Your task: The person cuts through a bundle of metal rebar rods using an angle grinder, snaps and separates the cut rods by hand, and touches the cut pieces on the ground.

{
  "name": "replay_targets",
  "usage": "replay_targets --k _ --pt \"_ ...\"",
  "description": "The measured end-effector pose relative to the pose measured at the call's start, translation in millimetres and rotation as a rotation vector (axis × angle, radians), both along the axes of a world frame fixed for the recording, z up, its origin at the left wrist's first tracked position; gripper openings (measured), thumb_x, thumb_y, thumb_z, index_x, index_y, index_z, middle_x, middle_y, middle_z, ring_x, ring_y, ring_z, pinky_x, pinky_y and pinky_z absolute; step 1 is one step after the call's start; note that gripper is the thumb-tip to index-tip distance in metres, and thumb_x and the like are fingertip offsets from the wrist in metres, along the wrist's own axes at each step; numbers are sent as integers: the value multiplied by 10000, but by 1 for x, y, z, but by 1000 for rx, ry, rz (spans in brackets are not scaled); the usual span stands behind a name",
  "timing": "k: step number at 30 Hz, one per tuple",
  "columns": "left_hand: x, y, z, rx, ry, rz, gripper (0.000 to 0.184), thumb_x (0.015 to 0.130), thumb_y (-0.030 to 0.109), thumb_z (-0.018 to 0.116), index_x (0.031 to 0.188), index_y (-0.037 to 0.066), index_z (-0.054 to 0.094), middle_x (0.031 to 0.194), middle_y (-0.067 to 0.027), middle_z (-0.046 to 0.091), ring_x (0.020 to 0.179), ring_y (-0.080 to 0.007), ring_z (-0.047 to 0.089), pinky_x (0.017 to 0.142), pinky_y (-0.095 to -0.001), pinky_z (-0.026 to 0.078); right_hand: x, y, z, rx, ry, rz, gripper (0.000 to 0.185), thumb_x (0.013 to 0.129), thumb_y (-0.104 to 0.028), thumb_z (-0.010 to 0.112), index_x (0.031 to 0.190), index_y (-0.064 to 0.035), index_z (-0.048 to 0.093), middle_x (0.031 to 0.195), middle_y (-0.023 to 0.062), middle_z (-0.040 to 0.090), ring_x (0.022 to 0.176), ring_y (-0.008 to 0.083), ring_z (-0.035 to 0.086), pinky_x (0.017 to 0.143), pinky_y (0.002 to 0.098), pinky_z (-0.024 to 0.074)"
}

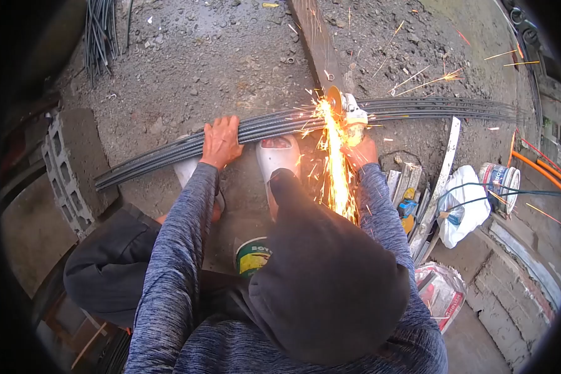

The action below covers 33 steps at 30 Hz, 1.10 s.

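A bundle of long steel rebars (274,124) runs across the view in front of me, bowed slightly. My left hand (221,143) is closed over the rebars left of the middle, pressing down on them. In my right hand (363,153) is an angle grinder (355,117), gripped by its body. Its cutting disc (335,100) meets the bars, and a bright stream of sparks (336,174) sprays back toward me along my right forearm. Glare from the sparks hides part of the bars and some of the right fingers. My feet are just behind the bundle.
The bars cross a long beam (315,37) near the disc. A hollow concrete block (75,168) sits by their left end. More rods (100,37) lie at upper left. On the right are a white sack (466,209), a paint bucket (505,187) and metal strips (439,181).
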<state>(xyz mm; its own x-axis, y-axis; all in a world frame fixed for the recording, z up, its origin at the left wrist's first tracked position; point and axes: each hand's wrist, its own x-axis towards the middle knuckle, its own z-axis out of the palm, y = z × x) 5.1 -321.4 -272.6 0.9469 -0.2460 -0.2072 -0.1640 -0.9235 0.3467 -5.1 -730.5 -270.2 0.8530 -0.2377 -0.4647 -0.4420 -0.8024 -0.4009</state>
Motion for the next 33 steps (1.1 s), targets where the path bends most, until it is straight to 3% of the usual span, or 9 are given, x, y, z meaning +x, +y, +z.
replay_targets --k 5,8,11,20,26,29,33 --pt "1 -1 -1 -2 -1 3 460 708 214 827 1069 96 567 1032 -127 641 1040 -340 622 863 -501 430 12 22 42 79 65 -100 519 741 -335 803 1075 46 689 995 248 745 946 398 730 856 435 572" --pt "1 -1 -2 2 -6 4 462 712 219 824 1078 97 569 1033 -126 642 1036 -341 623 861 -500 431 4 3 15 160 5 -37 510 715 -316 815 1058 39 690 1003 238 748 944 379 735 859 429 573" --pt "1 -2 -3 10 -2 12 466 717 224 819 1093 97 574 1037 -122 642 1041 -338 621 861 -500 431 8 17 42 80 76 -91 511 693 -301 807 1060 33 687 997 233 749 933 363 739 859 430 573" --pt "0 -1 -4 -1 -8 10 467 718 211 810 1107 97 578 1054 -122 642 1066 -338 615 867 -508 429 -15 3 30 131 63 -55 522 682 -293 806 1079 21 683 965 217 751 904 362 738 839 427 578" --pt "1 -1 -2 8 17 8 449 723 209 803 1094 95 577 1056 -125 642 1055 -343 616 872 -513 427 -14 19 56 -61 99 -74 533 667 -289 836 1077 16 686 969 216 753 891 352 742 829 414 580" --pt "0 -1 -4 -17 -17 13 442 726 211 801 1089 96 577 1043 -126 640 1044 -345 617 863 -513 426 -21 11 46 79 67 -94 538 663 -295 843 1077 12 689 973 212 756 892 343 744 826 413 580" --pt "0 -1 -4 -7 -14 8 434 729 215 798 1081 98 572 1022 -123 637 1033 -343 618 851 -507 426 -22 14 50 39 51 -83 558 657 -301 840 1071 38 682 961 225 753 888 344 745 823 421 581"
